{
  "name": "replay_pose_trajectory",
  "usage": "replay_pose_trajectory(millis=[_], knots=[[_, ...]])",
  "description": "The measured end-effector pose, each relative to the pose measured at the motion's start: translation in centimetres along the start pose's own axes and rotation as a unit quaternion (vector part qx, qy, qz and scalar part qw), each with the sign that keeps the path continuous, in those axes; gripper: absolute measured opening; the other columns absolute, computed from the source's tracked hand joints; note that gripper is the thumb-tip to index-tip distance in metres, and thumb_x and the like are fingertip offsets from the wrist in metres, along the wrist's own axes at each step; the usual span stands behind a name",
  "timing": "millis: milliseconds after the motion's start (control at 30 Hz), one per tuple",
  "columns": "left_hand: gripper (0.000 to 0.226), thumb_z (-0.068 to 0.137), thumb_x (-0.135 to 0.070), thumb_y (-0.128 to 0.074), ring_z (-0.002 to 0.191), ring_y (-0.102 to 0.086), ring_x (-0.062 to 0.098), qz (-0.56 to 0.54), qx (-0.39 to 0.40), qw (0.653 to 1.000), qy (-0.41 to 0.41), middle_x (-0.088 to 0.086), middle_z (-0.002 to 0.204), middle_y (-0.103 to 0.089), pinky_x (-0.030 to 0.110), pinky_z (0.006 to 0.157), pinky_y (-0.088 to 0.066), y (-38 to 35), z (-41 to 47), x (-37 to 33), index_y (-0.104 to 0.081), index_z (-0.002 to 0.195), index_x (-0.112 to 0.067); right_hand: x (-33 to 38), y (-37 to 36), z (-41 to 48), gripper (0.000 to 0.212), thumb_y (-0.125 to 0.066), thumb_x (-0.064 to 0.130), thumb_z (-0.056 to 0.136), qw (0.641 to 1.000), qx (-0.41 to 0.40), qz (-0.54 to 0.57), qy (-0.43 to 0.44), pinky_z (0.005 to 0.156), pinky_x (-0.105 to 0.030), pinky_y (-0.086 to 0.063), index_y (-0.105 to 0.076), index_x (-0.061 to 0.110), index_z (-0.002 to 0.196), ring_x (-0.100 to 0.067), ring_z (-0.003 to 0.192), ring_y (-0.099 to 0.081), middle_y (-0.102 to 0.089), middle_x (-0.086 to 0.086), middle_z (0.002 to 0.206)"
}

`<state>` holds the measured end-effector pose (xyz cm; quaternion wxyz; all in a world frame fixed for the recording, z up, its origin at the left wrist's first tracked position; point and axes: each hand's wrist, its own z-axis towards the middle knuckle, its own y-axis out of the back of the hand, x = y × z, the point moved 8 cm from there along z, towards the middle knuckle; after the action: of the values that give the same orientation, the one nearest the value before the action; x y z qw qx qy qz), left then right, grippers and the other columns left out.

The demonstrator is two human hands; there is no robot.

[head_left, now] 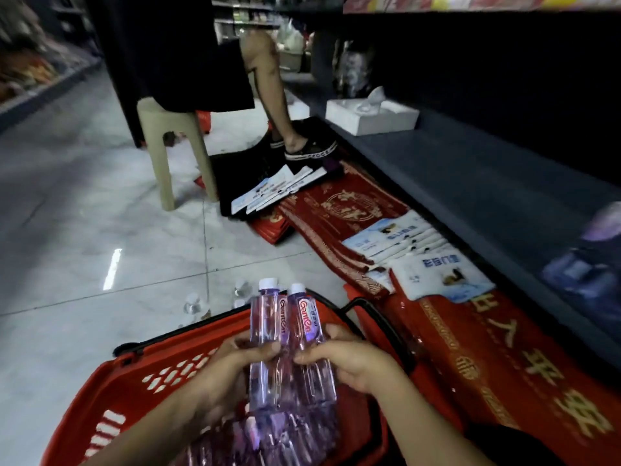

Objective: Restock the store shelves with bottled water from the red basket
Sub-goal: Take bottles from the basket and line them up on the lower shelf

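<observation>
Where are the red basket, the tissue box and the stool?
red basket (117, 398), head view, its left wall.
tissue box (400, 114), head view, its top face.
stool (161, 163), head view, its front leg.

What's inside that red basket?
Water bottles lie piled inside the red basket, too blurred to count. Two held bottles, the left hand and the right hand cover the rest and the basket floor.

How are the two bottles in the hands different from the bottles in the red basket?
The held bottles are up above the red basket, one gripped by the left hand, one by the right hand; the basket bottles lie in a pile inside it. The held bottles point their caps up and away; the basket bottles lie on their sides. Both kinds are clear, purple-tinted plastic.
</observation>
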<state>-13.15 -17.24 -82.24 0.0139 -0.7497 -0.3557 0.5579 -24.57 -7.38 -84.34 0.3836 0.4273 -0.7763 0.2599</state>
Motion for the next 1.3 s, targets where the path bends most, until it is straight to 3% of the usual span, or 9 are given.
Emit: replay_pose_trajectory(millis=[100,233,433,633,800,900,1067,1233,1300], knots=[[0.067,0.047,-0.011,-0.09,0.099,-0.069,0.037,-0.005,0.031,0.999,-0.031,0.026,0.113,-0.068,0.039,0.072,-0.059,-4.1,0.9,-1.4,-0.068,0.109,0.002,2.8,3.6,-4.5,0.045,-0.08,-0.004,0.068,0.996,-0.063,-0.013,0.068,0.098,-0.046,-0.053,-0.068,0.012,0.109,-0.027,0.101,-0.072,-0.076,-0.009,0.103],[0.084,0.034,-0.015,-0.097,0.09,-0.071,0.035,-0.018,0.083,0.995,-0.058,0.029,0.11,-0.067,0.041,0.077,-0.059,-11.2,1.8,-2.9,-0.066,0.109,0.008,5.4,8.4,-11.3,0.055,-0.088,0.01,0.061,0.977,-0.147,-0.029,0.15,0.095,-0.049,-0.054,-0.067,0.014,0.112,-0.023,0.099,-0.073,-0.077,-0.005,0.103],[0.064,0.061,-0.003,-0.078,0.098,-0.065,0.035,-0.045,0.222,0.971,-0.074,0.032,0.116,-0.062,0.045,0.089,-0.054,-24.5,1.9,-3.1,-0.058,0.12,0.012,6.3,15.9,-22.9,0.044,-0.087,-0.001,0.064,0.908,-0.316,-0.016,0.273,0.082,-0.03,-0.057,-0.071,0.016,0.1,-0.014,0.089,-0.074,-0.078,0.002,0.093],[0.029,0.071,0.003,-0.068,0.074,-0.07,0.022,0.008,0.29,0.953,-0.09,0.017,0.09,-0.073,0.029,0.07,-0.058,-35.7,2.3,-0.6,-0.069,0.1,0.005,4.4,22.2,-30.7,0.04,-0.088,0.008,0.065,0.809,-0.49,-0.03,0.322,0.079,-0.032,-0.057,-0.072,0.02,0.1,-0.009,0.083,-0.073,-0.077,0.008,0.088],[0.039,0.062,0.005,-0.075,0.076,-0.07,0.017,0.061,0.284,0.942,-0.165,0.008,0.086,-0.075,0.025,0.07,-0.056,-40.4,3.7,0.0,-0.068,0.1,0.001,2.7,25.5,-32.9,0.042,-0.084,0.032,0.069,0.744,-0.587,-0.051,0.315,0.086,-0.036,-0.056,-0.066,0.032,0.106,-0.007,0.091,-0.07,-0.074,0.01,0.097],[0.049,0.057,0.012,-0.079,0.078,-0.07,0.017,0.046,0.256,0.949,-0.179,0.006,0.086,-0.074,0.028,0.074,-0.058,-41.5,5.8,0.1,-0.065,0.101,-0.004,2.8,26.3,-32.5,0.061,-0.077,0.049,0.065,0.697,-0.643,-0.054,0.313,0.094,-0.042,-0.054,-0.06,0.032,0.121,-0.015,0.107,-0.065,-0.069,0.008,0.113],[0.045,0.063,0.006,-0.071,0.09,-0.069,0.02,0.0,0.239,0.951,-0.194,0.008,0.095,-0.074,0.029,0.081,-0.057,-42.7,8.5,0.0,-0.065,0.106,-0.005,3.4,27.8,-31.7,0.077,-0.083,0.025,0.076,0.651,-0.692,-0.036,0.312,0.104,-0.022,-0.033,-0.047,0.021,0.143,-0.014,0.129,-0.044,-0.051,0.002,0.137],[0.046,0.071,0.017,-0.067,0.092,-0.069,0.014,0.027,0.252,0.942,-0.221,0.003,0.096,-0.073,0.026,0.079,-0.056,-44.0,9.7,0.1,-0.063,0.109,-0.008,2.6,27.3,-30.6,0.08,-0.084,0.023,0.074,0.59,-0.747,-0.017,0.307,0.11,-0.04,-0.036,-0.047,0.019,0.144,-0.025,0.133,-0.039,-0.049,-0.004,0.138],[0.046,0.068,0.011,-0.067,0.095,-0.067,0.014,0.038,0.262,0.937,-0.227,0.002,0.097,-0.073,0.027,0.084,-0.055,-44.3,10.0,0.4,-0.064,0.109,-0.01,2.1,27.5,-30.2,0.078,-0.084,0.018,0.074,0.566,-0.761,-0.002,0.316,0.106,-0.034,-0.044,-0.048,0.016,0.143,-0.025,0.125,-0.043,-0.042,-0.005,0.127]])
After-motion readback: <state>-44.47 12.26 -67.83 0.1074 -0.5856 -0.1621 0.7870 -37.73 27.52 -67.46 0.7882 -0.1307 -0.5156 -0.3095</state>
